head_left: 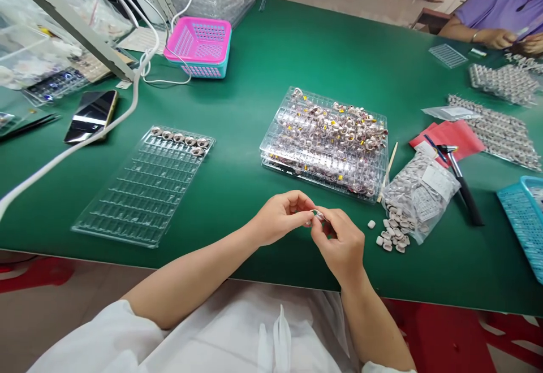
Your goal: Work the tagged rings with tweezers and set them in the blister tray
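Observation:
My left hand [280, 218] and my right hand [343, 238] meet above the table's near edge. Between their closed fingertips is a small pale, ring-like piece [317, 213], partly covered by the fingers. Just beyond it, stacked clear plastic trays [271, 150] hold many small whitish-brown pieces with yellow tags. Right of my right hand lie loose pale caps [394, 236], spilling from a clear plastic bag [425, 192]. Over to the left, another clear compartment tray [142, 192] has several similar pieces along its far rows.
A hammer [464, 189] and red packets [456, 135] lie by the bag. A blue basket [520, 220] stands at the right edge. On the left are a phone [91, 116], white cable [133, 102] and pink basket [199, 51]. A co-worker's hands [500, 38] are at the far right.

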Available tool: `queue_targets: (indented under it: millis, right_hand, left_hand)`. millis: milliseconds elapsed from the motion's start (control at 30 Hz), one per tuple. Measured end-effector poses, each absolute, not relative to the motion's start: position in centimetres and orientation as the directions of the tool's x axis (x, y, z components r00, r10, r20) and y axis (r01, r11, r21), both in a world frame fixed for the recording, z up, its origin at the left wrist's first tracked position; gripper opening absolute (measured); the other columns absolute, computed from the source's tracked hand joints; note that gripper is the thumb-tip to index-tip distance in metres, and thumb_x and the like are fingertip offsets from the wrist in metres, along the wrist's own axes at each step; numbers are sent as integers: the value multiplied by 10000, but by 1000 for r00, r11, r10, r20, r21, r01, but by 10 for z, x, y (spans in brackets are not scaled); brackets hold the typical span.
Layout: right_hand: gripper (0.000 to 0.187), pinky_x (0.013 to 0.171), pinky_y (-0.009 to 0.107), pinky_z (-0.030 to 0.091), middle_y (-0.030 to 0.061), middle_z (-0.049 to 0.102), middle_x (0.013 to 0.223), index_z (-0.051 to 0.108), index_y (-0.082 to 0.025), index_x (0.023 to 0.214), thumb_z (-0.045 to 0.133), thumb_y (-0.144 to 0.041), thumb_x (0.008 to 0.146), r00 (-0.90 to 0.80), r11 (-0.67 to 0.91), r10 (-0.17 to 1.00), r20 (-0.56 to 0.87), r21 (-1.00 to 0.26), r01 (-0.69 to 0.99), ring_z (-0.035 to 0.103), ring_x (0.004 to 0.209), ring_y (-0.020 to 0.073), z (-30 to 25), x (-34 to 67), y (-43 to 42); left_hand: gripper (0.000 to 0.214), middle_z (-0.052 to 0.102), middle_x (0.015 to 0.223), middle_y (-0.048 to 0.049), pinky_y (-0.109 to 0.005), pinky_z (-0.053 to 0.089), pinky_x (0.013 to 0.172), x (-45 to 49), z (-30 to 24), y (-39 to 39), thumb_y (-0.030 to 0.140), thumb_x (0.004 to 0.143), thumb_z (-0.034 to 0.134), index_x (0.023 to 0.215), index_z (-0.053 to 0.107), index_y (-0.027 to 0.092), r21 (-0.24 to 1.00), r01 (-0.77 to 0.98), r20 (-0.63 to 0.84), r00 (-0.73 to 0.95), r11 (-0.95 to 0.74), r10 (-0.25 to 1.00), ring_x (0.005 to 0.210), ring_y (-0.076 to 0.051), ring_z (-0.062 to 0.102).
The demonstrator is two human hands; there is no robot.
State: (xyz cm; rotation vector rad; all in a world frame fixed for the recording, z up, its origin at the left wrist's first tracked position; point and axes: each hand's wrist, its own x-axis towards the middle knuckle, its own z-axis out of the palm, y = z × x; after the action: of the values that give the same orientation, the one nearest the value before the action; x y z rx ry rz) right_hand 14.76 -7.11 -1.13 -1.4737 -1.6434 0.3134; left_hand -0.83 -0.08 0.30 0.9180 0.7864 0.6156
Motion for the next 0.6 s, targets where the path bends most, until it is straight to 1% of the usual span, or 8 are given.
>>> queue_targets:
  millis: [100, 167, 233, 333, 433, 600]
  right_hand:
    - [379, 555, 266, 535, 62, 709, 895, 661, -247, 1196, 642, -110, 843, 55, 351, 845, 532, -630, 692, 642, 696, 163, -16, 149, -73]
    - [460, 565, 265, 554, 64, 710, 938, 625, -274, 1267, 649, -97, 843, 33, 393, 827, 561, -619, 680, 664, 758, 175, -17, 150, -75]
    - [487, 561, 261, 556, 55, 700, 935, 602, -293, 1300, 648, -102, 854, 16, 416, 825, 564, -627, 659, 659, 753, 169, -15, 150, -76]
    - [450, 549, 244, 550, 50, 657, 904, 600, -279, 1300, 636, -122, 880, -4, 440, 831, 556, -652, 618, 635, 740, 153, -14, 150, -75]
    - [391, 547, 239, 543, 48, 612, 881, 605, -250, 1289, 626, -169, 907, -22, 442, 840, 542, -660, 608, 610, 746, 150, -13, 150, -74]
    - [336, 580, 258, 536, 53, 587, 888, 597, -228, 1277, 580, -212, 942, -84, 450, 842, 533, -607, 655, 597, 744, 149, -15, 153, -73]
  left_hand:
    - [278, 696, 743, -30, -295, 555, 720, -8, 1, 0, 310, 738, 817, 853, 652, 116, 815, -169, -361, 600, 555, 713, 683, -129, 652]
    - [285, 702, 736, -37, -288, 562, 694, -7, 0, -1, 317, 737, 821, 837, 650, 112, 771, -174, -389, 632, 612, 670, 674, -131, 664]
    - [284, 700, 737, -36, -268, 560, 672, -7, -2, -2, 296, 719, 837, 813, 646, 108, 726, -178, -411, 661, 664, 628, 678, -131, 676]
    - [287, 683, 729, -21, -248, 550, 630, -8, -3, -3, 259, 676, 863, 772, 639, 106, 669, -181, -431, 696, 721, 575, 650, -124, 674]
    - [285, 662, 702, -4, -247, 538, 593, -8, -3, -3, 245, 659, 868, 745, 634, 108, 639, -174, -426, 731, 749, 533, 597, -112, 650]
    - [264, 634, 672, 9, -250, 531, 606, -7, -2, -3, 266, 684, 855, 779, 661, 113, 628, -158, -413, 762, 762, 499, 592, -106, 630]
